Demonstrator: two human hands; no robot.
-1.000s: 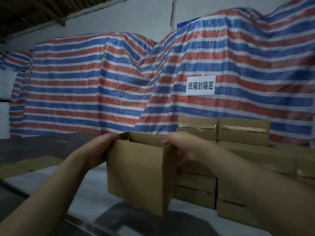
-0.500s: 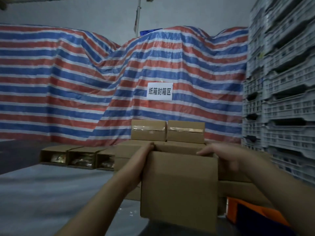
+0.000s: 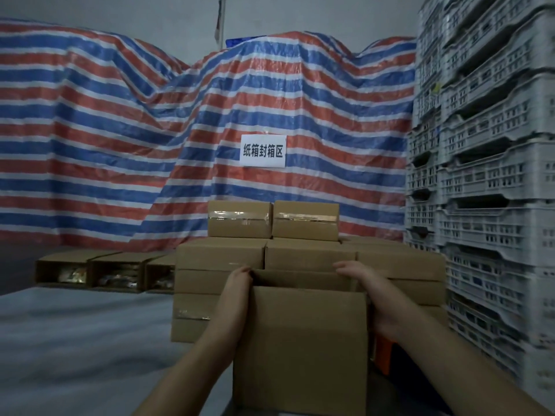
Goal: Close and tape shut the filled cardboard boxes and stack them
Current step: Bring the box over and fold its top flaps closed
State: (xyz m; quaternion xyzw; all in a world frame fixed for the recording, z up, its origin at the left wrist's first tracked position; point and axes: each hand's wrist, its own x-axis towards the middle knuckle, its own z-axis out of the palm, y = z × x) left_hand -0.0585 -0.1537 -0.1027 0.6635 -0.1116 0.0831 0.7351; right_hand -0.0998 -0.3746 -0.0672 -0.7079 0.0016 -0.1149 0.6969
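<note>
Cardboard box (image 3: 303,346) held up between two bare hands, just in front of the stack of taped boxes (image 3: 309,255).

Left hand (image 3: 237,285) grips the box's left top edge, fingers curled over the rim; right hand (image 3: 371,295) clasps the right side, thumb and fingers wrapped round the upper corner (fingertips reach over the rim). The box's top looks open, its near wall facing the camera. Behind the held box, the stack rises in tiers, two sealed boxes (image 3: 273,219) on top showing glossy tape strips. Left of the stack, three open boxes (image 3: 105,270) lie in a row on their sides with packets visible inside. Behind the stack hangs a red, white and blue striped tarp (image 3: 150,130) bearing a white sign (image 3: 263,150). Right of the stack stand grey plastic crates (image 3: 492,175), piled high.
</note>
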